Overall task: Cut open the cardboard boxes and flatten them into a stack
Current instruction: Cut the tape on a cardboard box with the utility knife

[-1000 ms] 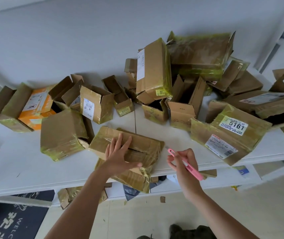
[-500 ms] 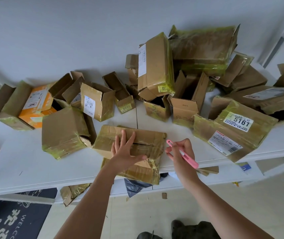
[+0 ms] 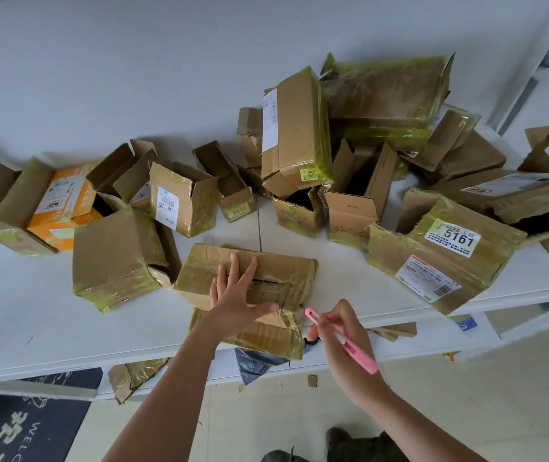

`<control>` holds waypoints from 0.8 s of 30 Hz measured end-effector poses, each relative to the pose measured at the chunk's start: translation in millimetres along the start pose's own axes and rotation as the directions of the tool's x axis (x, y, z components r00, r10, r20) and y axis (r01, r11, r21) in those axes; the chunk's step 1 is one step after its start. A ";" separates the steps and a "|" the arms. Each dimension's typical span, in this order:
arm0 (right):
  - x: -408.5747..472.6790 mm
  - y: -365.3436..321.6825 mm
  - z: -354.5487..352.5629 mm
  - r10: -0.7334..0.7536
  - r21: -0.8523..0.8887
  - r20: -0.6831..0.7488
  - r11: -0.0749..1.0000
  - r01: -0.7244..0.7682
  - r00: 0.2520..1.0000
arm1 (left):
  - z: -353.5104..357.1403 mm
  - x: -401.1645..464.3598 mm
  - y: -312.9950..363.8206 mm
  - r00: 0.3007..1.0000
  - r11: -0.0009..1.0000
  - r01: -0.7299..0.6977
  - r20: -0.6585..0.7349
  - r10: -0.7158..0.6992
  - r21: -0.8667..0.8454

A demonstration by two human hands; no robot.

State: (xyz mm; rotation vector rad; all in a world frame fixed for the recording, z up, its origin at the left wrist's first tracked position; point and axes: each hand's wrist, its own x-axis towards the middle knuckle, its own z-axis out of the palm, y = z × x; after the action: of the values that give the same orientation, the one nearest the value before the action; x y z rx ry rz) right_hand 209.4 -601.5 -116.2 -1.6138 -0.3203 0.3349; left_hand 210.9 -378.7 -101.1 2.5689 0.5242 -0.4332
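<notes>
A taped brown cardboard box point(image 3: 276, 271) lies at the front edge of the white table point(image 3: 33, 315), partly overhanging it. My left hand point(image 3: 236, 295) presses flat on its top with fingers spread and the thumb along the near side. My right hand point(image 3: 336, 331) holds a pink utility knife point(image 3: 350, 348) just right of the box's near corner, its tip pointing up and left towards the box. Whether the tip touches the cardboard cannot be seen.
Many opened and taped boxes crowd the table: a tan one point(image 3: 116, 261) at the left, an orange one point(image 3: 63, 201) behind it, a box labelled 5161 point(image 3: 443, 258) at the right. Cardboard scraps point(image 3: 129, 378) lie on a lower shelf. A dark doormat point(image 3: 16, 428) covers the floor.
My right hand brought the pink knife down and towards me, from the box's right side to its near right corner. My left hand stayed pressed on the box top.
</notes>
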 end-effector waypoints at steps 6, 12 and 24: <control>32.5 -9.2 -5.1 -0.013 0.044 -0.201 0.999 0.023 0.980 | -0.6 -1.6 2.3 1.000 1.000 -0.008 -0.005 0.008 -0.023; 15.4 -3.3 9.1 -0.075 0.003 -0.107 0.997 0.075 0.991 | -0.3 -2.8 0.9 1.000 1.000 -0.005 -0.004 0.005 -0.028; 30.0 -5.3 4.3 -0.003 0.083 -0.220 0.996 0.022 0.976 | -0.4 -1.9 1.3 1.000 0.999 0.007 0.008 -0.007 -0.033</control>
State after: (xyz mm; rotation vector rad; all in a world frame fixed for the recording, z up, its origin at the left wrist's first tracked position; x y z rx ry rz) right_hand 235.1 -585.1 -111.9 -1.5479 -0.1453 0.1558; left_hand 209.9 -380.1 -99.5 2.5334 0.5335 -0.4335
